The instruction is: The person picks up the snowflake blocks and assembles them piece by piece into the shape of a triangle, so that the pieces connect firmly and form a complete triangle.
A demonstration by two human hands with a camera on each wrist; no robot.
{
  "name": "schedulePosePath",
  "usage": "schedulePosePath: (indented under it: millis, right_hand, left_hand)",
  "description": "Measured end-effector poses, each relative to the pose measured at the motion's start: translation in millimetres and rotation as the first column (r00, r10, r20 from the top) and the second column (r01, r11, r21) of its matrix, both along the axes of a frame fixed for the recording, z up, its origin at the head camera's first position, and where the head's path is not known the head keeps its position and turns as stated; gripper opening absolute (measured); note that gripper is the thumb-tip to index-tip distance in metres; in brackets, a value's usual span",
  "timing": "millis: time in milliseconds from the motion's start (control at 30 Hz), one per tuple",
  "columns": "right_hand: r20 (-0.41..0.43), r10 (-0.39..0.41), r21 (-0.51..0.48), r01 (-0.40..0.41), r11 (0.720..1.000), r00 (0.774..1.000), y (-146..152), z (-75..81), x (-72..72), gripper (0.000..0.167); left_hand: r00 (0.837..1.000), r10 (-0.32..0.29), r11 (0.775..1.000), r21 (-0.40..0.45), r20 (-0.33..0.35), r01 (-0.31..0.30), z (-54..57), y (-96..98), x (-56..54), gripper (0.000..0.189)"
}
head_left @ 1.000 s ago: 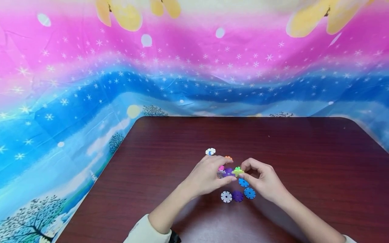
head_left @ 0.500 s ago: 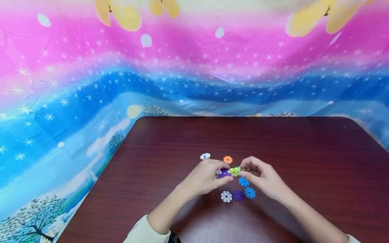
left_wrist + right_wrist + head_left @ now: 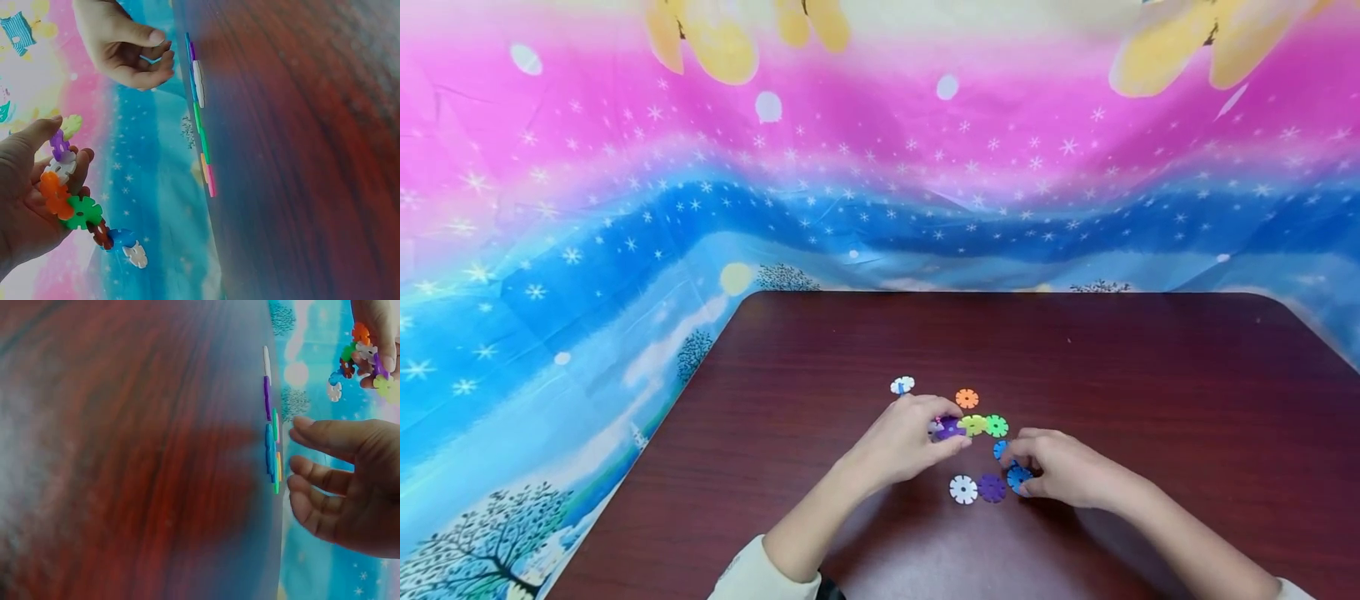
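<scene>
My left hand (image 3: 904, 440) holds a chain of joined plastic snowflake discs (image 3: 84, 212) above the table. In the left wrist view the chain runs from a yellow disc (image 3: 72, 125) through purple, white, orange, green, brown and blue to a white disc (image 3: 135, 255). The thumb presses near the purple disc (image 3: 59, 145). My right hand (image 3: 1071, 471) hovers over two blue discs (image 3: 1019, 480), its fingers loosely bent and apart. Nothing sits between those fingers in the right wrist view, where they stay clear of the discs.
Loose discs lie flat on the dark red-brown table (image 3: 820, 350): white (image 3: 963, 490), purple (image 3: 992, 488), green (image 3: 997, 426) and orange (image 3: 967, 398). A pink disc (image 3: 211, 181) shows in the left wrist view. A patterned cloth (image 3: 880, 167) hangs behind the table.
My right hand has let go of the yellow disc at the chain's end and moved nearer and rightward, over the blue discs. The left hand has drawn the chain slightly left.
</scene>
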State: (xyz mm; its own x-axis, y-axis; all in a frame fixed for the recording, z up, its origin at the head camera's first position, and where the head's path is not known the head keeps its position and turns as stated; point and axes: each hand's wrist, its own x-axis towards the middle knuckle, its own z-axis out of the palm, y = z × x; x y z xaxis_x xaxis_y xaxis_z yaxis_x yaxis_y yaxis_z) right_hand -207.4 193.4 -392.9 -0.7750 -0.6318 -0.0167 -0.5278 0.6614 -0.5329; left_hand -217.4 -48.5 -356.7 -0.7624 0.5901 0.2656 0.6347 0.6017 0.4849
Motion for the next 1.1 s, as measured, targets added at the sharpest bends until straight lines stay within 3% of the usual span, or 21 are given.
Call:
schedulePosePath:
  millis: [267, 567, 767, 1100]
  right_hand:
    - [-0.030, -0.015, 0.108, 0.019, 0.994, 0.999, 0.7, -5.5, -1.2, 0.027]
    - [-0.083, -0.038, 0.136, 0.049, 0.990, 0.996, -0.3, -10.3, -2.9, 0.035]
    - [-0.070, -0.062, 0.101, 0.069, 0.993, 0.996, -0.7, -8.3, -2.4, 0.034]
    - [-0.115, -0.056, 0.018, 0.058, 0.998, 0.992, 1.5, -4.4, -1.2, 0.033]
  left_hand:
    - [1.000, 0.014, 1.000, 0.014, 0.026, -0.014, 0.3, -0.4, 0.9, 0.033]
    - [1.000, 0.013, 1.000, 0.007, 0.025, -0.013, -0.8, -0.3, 0.6, 0.032]
    - [1.000, 0.014, 1.000, 0.006, 0.017, -0.014, -0.5, -0.2, 0.4, 0.031]
    - [1.000, 0.009, 1.000, 0.006, 0.002, -0.009, -1.7, -0.1, -0.3, 0.032]
